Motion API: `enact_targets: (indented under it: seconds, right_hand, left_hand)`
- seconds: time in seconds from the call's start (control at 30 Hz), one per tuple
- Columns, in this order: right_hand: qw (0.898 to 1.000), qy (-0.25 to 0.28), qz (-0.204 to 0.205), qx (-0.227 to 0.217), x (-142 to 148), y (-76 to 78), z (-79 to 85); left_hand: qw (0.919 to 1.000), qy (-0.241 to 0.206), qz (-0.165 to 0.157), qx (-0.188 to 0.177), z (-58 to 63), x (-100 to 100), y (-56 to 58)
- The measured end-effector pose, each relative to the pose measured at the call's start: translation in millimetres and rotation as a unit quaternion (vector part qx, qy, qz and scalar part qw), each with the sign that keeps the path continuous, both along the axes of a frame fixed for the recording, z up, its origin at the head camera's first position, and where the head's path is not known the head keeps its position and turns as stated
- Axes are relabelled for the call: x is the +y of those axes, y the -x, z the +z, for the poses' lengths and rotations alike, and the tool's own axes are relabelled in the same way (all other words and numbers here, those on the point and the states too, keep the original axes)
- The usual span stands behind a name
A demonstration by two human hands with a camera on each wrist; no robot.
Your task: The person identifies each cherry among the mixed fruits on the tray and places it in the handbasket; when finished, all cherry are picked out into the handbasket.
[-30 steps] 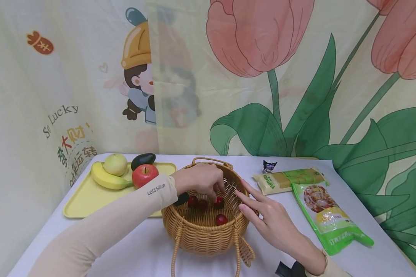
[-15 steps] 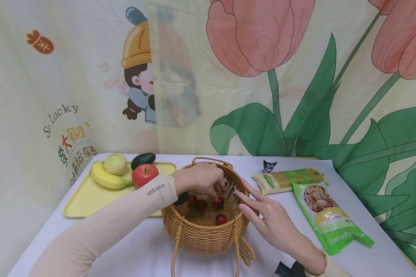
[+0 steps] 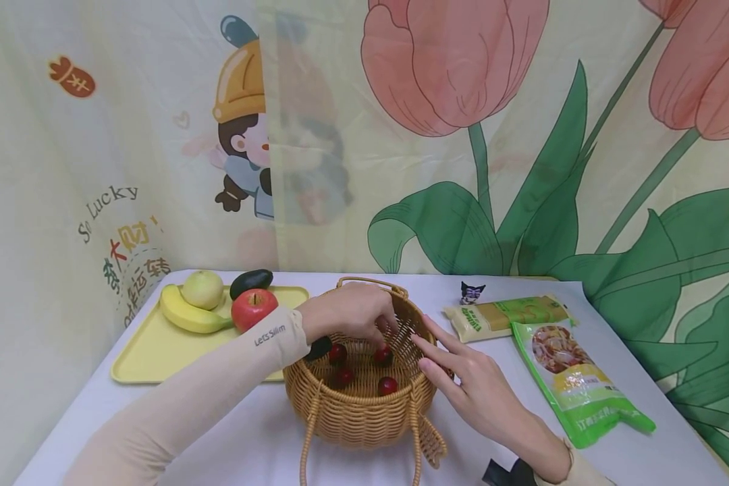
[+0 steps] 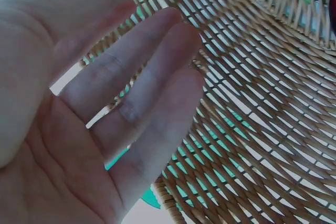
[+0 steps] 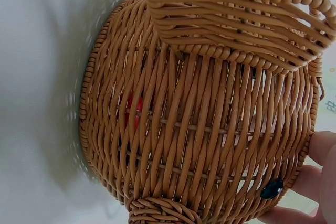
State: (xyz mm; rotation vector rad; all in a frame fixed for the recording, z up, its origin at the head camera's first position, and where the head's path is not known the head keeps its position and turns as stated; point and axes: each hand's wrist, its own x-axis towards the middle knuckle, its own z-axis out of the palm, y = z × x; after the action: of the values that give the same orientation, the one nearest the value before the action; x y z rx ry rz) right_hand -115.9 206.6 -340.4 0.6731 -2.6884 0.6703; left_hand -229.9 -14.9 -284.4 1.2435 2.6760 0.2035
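A round wicker basket (image 3: 364, 422) stands on the table with several small, dark red, round fruits in it, one of them a red fruit (image 3: 387, 386) near the front. My left hand (image 3: 355, 312) reaches over the rim into the basket, fingers pointing down just above another red fruit (image 3: 383, 356). In the left wrist view, the left hand's fingers (image 4: 152, 93) are loosely bent with nothing visible between them, beside the woven wall. My right hand (image 3: 480, 385) rests its extended fingertips on the basket's right rim. Those fingers (image 5: 310, 182) show at the rim in the right wrist view.
Left of the basket, a yellow tray (image 3: 140, 351) bears a banana (image 3: 188, 312), a red apple (image 3: 254, 309), a pale round fruit (image 3: 203, 289) and a dark avocado-like fruit (image 3: 251, 283). To the right lie a beige-green packet (image 3: 510, 316), a green food bag (image 3: 577, 385) and a small black figure (image 3: 472, 292).
One red fruit has rolled toward the front left inside the basket. My left hand has risen very slightly. The right hand stays on the rim.
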Motion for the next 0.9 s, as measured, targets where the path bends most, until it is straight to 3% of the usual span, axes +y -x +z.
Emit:
enact_targets:
  seconds: [0.37, 0.57, 0.73, 0.9]
  right_hand:
    - [1.0, 0.004, 0.006, 0.016, 1, -0.5, -4.5]
    - [1.0, 0.006, 0.008, 0.017, 1, 0.2, -3.3]
    - [1.0, 0.005, 0.007, 0.012, 1, 1.2, -2.4]
    - [1.0, 0.003, 0.003, 0.018, 1, 0.7, -3.3]
  left_hand:
    - [0.9995, -0.029, 0.006, 0.008, 9.0, -2, -3.9]
    - [0.9962, -0.085, -0.018, -0.008, 30.4, -14, -5.9]
    - [0.9882, -0.152, -0.006, -0.018, 49.0, -39, -14.5]
    - [0.9756, -0.218, 0.024, -0.007, 60.0, -82, -29.4]
